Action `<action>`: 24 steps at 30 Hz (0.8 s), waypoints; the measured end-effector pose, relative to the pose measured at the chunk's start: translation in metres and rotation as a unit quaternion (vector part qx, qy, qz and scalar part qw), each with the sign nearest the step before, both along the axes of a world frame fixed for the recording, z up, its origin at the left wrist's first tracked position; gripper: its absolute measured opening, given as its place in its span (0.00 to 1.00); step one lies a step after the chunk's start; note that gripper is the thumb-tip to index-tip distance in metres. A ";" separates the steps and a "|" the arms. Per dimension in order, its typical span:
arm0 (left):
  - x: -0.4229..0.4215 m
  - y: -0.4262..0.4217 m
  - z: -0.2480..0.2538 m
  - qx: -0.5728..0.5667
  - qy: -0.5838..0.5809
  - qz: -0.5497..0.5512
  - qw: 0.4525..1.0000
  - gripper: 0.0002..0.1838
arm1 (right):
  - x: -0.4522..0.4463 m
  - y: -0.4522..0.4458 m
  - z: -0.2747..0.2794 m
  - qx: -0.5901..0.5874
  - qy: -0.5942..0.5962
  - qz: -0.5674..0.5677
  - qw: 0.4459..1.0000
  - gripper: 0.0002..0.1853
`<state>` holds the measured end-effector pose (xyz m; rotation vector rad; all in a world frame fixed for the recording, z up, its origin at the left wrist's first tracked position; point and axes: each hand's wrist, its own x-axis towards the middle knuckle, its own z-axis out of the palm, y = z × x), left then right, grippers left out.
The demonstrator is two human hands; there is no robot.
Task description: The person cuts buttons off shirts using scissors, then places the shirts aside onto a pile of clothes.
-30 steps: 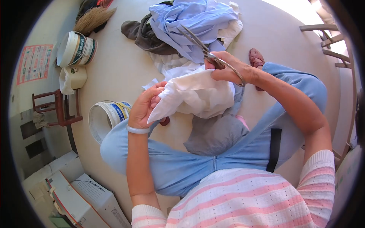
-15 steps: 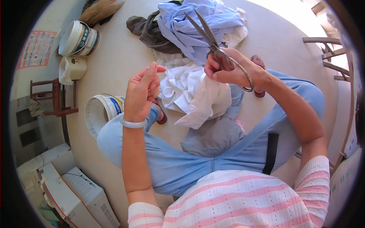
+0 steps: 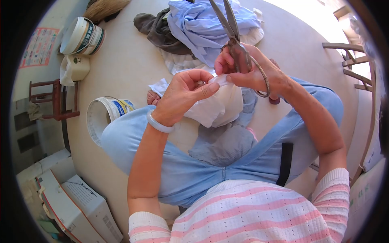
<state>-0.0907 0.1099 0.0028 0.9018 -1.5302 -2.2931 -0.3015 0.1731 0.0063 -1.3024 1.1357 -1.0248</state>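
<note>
White cloth (image 3: 216, 106) hangs between my hands above my lap. My left hand (image 3: 185, 91), with a pale bangle at the wrist, pinches the cloth's upper edge between thumb and fingers. Close beside it, my right hand (image 3: 255, 71) holds metal scissors (image 3: 234, 38) and grips the same edge with thumb and fingertips. The scissor blades point up and away, slightly apart, clear of the cloth. Below the white cloth, grey fabric (image 3: 221, 146) lies between my legs.
A pile of blue shirts (image 3: 202, 28) and dark clothing (image 3: 162, 34) lies on the floor ahead. On the left are a bucket (image 3: 97, 117), a second bucket (image 3: 83, 36), a small wooden chair (image 3: 52, 97) and boxes (image 3: 77, 206). Another chair (image 3: 348, 60) stands at right.
My left hand was on the cloth, let go and rose, and now has hold of its edge beside my right hand. The scissors have tilted more upright.
</note>
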 end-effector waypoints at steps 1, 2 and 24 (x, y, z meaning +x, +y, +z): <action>0.002 -0.001 0.002 0.014 0.007 -0.009 1.000 0.09 | 0.001 0.000 -0.002 0.011 -0.019 0.001 1.000 0.11; 0.003 -0.001 0.004 0.029 0.014 -0.018 0.999 0.07 | 0.001 0.001 -0.003 0.011 -0.019 -0.001 1.000 0.11; 0.014 0.005 0.010 -0.013 -0.026 -0.017 0.999 0.12 | 0.002 0.002 -0.007 0.069 -0.013 0.081 0.994 0.18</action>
